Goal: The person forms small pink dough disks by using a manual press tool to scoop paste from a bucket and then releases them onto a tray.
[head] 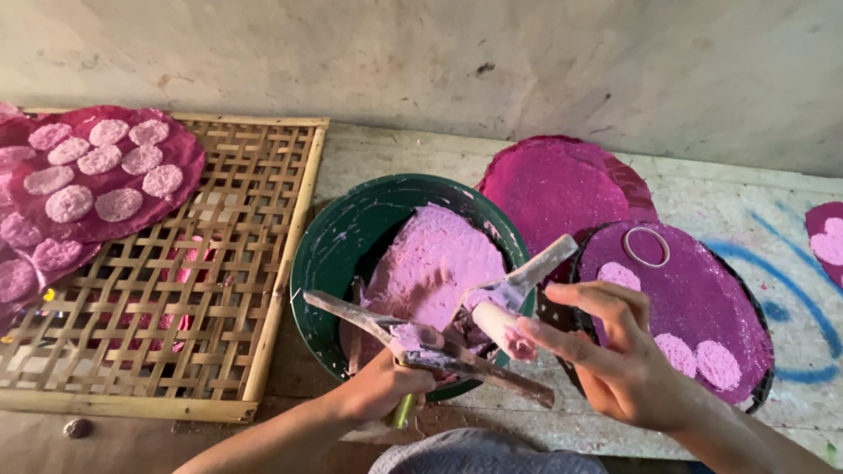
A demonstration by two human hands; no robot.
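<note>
Head view looks down on two bare forearms reaching up from the bottom edge toward a green bowl; the left hand comes in from lower left, wrist bent slightly inward, fingers curled shut around the lower end of a paste-smeared wooden tool whose flat arms splay out to the left and right over the bowl's near rim; the right hand enters from lower right, palm turned toward the left, thumb raised and fingers stretched out rather than clenched, its fingertips touching a small pale roll of paste at the tool's upper arm; whether they pinch it or only press it cannot be told. Pink paste fills the bowl's right half, just behind the tool. Beside the right hand lies a dark round mat carrying pink discs and a thin ring; a second magenta mat lies behind it. Left of the bowl sits a woven bamboo tray, with another mat of pink discs over its far corner.
</note>
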